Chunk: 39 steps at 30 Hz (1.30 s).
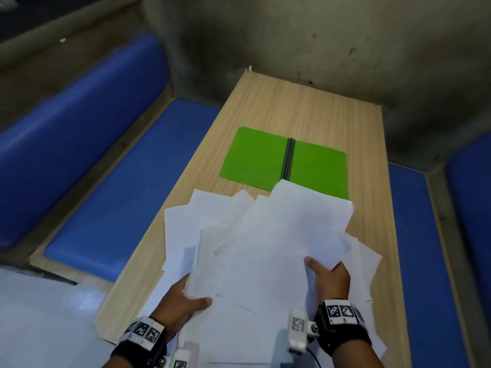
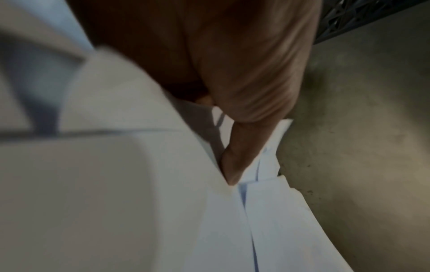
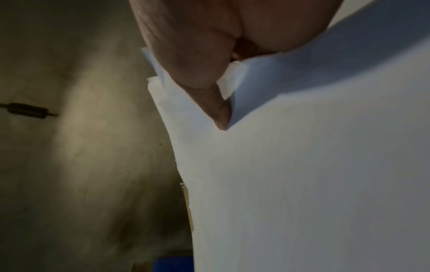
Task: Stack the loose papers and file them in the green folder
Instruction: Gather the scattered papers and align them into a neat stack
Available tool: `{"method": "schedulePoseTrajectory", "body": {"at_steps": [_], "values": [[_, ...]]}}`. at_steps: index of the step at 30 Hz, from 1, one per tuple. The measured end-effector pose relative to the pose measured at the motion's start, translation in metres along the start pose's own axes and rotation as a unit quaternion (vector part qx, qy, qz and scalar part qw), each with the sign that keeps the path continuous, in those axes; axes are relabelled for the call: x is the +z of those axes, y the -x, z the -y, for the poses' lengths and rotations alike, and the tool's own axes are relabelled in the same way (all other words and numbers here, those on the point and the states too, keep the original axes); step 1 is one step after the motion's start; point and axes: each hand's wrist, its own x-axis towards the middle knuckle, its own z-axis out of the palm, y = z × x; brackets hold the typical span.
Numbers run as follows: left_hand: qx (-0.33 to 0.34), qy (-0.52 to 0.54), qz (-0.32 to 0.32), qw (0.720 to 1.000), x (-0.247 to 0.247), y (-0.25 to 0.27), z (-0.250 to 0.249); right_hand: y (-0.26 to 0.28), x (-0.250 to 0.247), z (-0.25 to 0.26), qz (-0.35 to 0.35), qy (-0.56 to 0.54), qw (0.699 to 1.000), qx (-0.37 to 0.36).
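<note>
A messy spread of white loose papers (image 1: 255, 248) covers the near half of the wooden table (image 1: 305, 107). Beyond them the green folder (image 1: 265, 160) lies open and flat, its dark spine in the middle; one sheet overlaps its near right corner. My left hand (image 1: 186, 298) pinches the near left edge of a bundle of sheets, thumb on top, fingers hidden beneath. My right hand (image 1: 326, 277) pinches another bundle at the right, thumb on top. The wrist views show each thumb pressed on the papers (image 2: 267, 220) (image 3: 302, 165), raised off the table.
Blue padded benches (image 1: 111, 187) (image 1: 425, 261) run along both long sides of the table. A stained concrete wall (image 1: 318, 35) stands behind the table's far end. Bare tabletop lies beyond the folder.
</note>
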Motion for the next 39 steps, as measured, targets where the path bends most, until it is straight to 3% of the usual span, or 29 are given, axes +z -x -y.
{"method": "schedulePoseTrajectory", "body": {"at_steps": [6, 10, 14, 16, 21, 28, 33, 36, 39], "values": [[-0.018, -0.003, 0.033, 0.999, -0.007, 0.004, 0.010, -0.025, -0.019, -0.004, 0.009, 0.086, 0.996, 0.032], [-0.039, -0.071, 0.066, 0.995, -0.010, -0.001, 0.012, -0.027, -0.021, -0.015, 0.110, 0.186, 0.975, 0.044], [-0.092, -0.122, 0.084, 0.985, -0.007, -0.012, 0.015, -0.020, -0.009, -0.031, 0.212, 0.299, 0.927, 0.082], [-0.108, -0.136, 0.074, 0.982, -0.003, -0.017, 0.018, -0.020, -0.005, -0.037, 0.202, 0.335, 0.915, 0.100], [-0.076, -0.203, 0.040, 0.975, 0.003, -0.027, 0.024, -0.018, -0.016, -0.049, 0.106, 0.276, 0.950, 0.096], [-0.071, -0.174, 0.025, 0.982, -0.004, -0.029, 0.027, -0.017, -0.060, -0.027, -0.017, 0.214, 0.976, 0.032], [-0.102, -0.077, 0.029, 0.991, -0.001, -0.031, 0.028, 0.001, -0.060, -0.033, 0.032, 0.190, 0.980, 0.039], [-0.193, -0.022, 0.058, 0.979, 0.007, -0.033, 0.018, 0.017, -0.036, -0.058, 0.087, 0.247, 0.964, 0.054], [-0.218, 0.007, 0.033, 0.975, 0.017, -0.036, 0.010, 0.023, -0.018, -0.093, 0.131, 0.298, 0.941, 0.089]]}}
